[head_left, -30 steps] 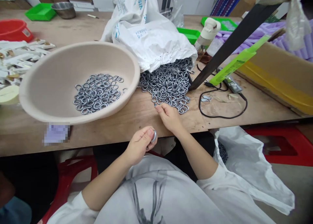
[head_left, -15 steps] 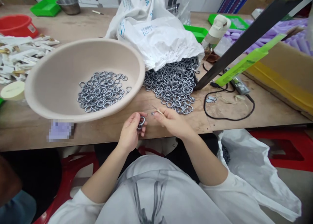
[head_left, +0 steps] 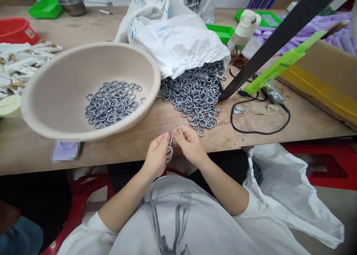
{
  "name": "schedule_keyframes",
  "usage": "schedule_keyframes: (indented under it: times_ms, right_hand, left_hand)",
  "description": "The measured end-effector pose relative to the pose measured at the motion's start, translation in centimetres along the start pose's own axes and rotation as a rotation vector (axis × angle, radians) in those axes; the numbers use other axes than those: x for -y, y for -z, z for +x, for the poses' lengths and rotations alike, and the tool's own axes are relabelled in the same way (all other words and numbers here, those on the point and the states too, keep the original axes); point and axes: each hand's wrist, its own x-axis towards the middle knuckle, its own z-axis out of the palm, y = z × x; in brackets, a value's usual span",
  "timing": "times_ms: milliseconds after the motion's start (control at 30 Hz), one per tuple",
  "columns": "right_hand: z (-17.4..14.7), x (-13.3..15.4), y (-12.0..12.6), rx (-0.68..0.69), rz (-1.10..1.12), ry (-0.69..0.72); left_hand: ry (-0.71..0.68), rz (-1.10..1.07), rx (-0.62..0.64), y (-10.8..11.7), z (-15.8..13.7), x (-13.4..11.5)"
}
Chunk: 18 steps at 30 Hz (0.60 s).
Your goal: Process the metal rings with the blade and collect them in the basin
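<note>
Rings (head_left: 111, 104) in the basin (head_left: 55, 95); right of it, ring heap (head_left: 196, 93) before the sack (head_left: 184, 43).

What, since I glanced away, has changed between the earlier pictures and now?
The right hand has drawn back from the ring pile toward the left hand, which has moved slightly forward and shows two rings where one showed a second ago. The basin and sack stayed put.

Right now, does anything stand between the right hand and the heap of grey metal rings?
Nothing visible does: the near edge of the heap of grey metal rings lies beside the right hand. The white printed sack covers only its far side.
</note>
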Motion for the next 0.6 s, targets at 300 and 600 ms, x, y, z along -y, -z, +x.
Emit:
schedule_keyframes:
  times_ms: [300,600]
  right_hand:
    - [-1.5,0.6,0.3,0.04,-0.621,0.337]
    - [1.1,-0.5,2.9,-0.156,-0.812,0.062]
  left_hand:
    - [0.055,-0.1,-0.097,-0.3,0.0,-0.8]
    - [0.101,-0.035,0.108,0.2,-1.4,-0.7]
